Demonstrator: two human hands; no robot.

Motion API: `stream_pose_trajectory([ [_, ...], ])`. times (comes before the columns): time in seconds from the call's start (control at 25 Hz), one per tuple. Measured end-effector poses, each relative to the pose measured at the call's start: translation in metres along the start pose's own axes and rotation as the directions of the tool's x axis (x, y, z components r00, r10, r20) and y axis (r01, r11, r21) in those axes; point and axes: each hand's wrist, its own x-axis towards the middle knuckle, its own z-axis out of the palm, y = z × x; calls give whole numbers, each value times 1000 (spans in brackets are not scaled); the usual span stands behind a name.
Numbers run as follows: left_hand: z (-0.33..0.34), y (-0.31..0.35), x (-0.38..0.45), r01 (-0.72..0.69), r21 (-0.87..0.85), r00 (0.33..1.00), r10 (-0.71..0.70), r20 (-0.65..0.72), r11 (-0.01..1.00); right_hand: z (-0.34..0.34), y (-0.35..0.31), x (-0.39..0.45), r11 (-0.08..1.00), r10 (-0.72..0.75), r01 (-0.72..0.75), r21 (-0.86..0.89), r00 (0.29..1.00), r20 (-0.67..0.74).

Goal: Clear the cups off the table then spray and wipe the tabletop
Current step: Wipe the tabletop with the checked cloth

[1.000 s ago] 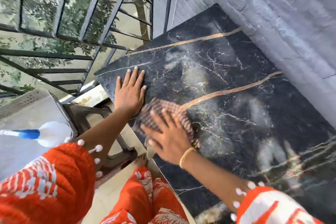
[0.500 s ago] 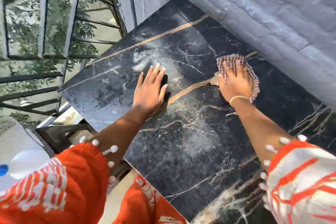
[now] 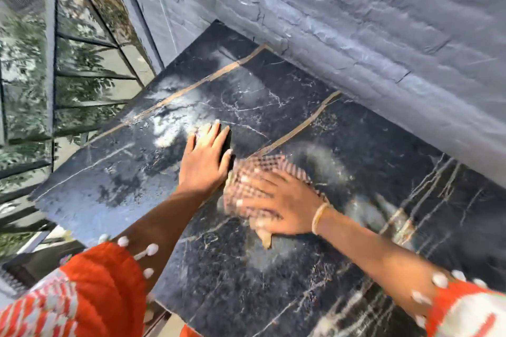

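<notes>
The black marble tabletop [image 3: 246, 276] with gold veins fills the middle of the view, and no cups stand on it. My left hand [image 3: 204, 161] lies flat on the top with straight fingers. Just right of it, my right hand [image 3: 276, 204] presses a brown checked cloth [image 3: 276, 165] onto the marble; hand and cloth are motion-blurred. The fingers look spread over the cloth, not curled round it. Pale wet smears show on the surface around both hands.
A grey brick wall [image 3: 356, 35] runs along the table's far edge. A black metal railing with glass [image 3: 68, 76] stands at the left, with foliage behind. A dark chair [image 3: 35, 262] sits low beside the table's left corner.
My right hand has swept the cloth back from near the wall toward me and to the left, ending beside my left hand. The left hand stays flat on the marble. The view has shifted.
</notes>
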Motion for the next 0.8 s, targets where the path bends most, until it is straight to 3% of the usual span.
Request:
stream_pose_trajectory([
  [0.12,0,-2,-2,-63,48,998,62,27,997,-12,92,26,943,332,-333,-32,943,-15],
  [0.16,-1,-1,-2,-70,57,997,68,36,996,-18,119,34,875,483,-483,-4,875,-6],
  [0.24,-3,2,-1,-50,55,998,48,46,997,-30,158,45,668,736,-737,105,675,48],
  [0.32,-4,3,-1,-23,42,999,20,48,999,-40,168,59,472,867,-858,204,494,69],
  [0.36,-5,3,-2,-15,41,999,13,48,999,-42,162,67,420,891,-878,227,447,79],
  [0.4,-6,3,-2,-13,38,999,11,50,999,-42,149,77,422,888,-879,220,450,94],
  [0.44,-6,3,-2,-12,32,999,10,50,999,-40,132,86,488,854,-854,180,510,100],
  [0.56,-5,3,-1,4,33,999,-6,46,999,-35,80,108,791,602,-607,79,795,81],
  [0.64,-5,3,0,13,30,999,-15,41,999,-41,86,122,896,433,-438,66,898,76],
  [0.72,-5,2,0,6,30,999,-8,37,1000,-46,119,136,919,392,-394,28,918,54],
  [0.8,-5,2,0,9,17,999,-9,36,1000,-50,158,144,848,526,-527,55,850,24],
])
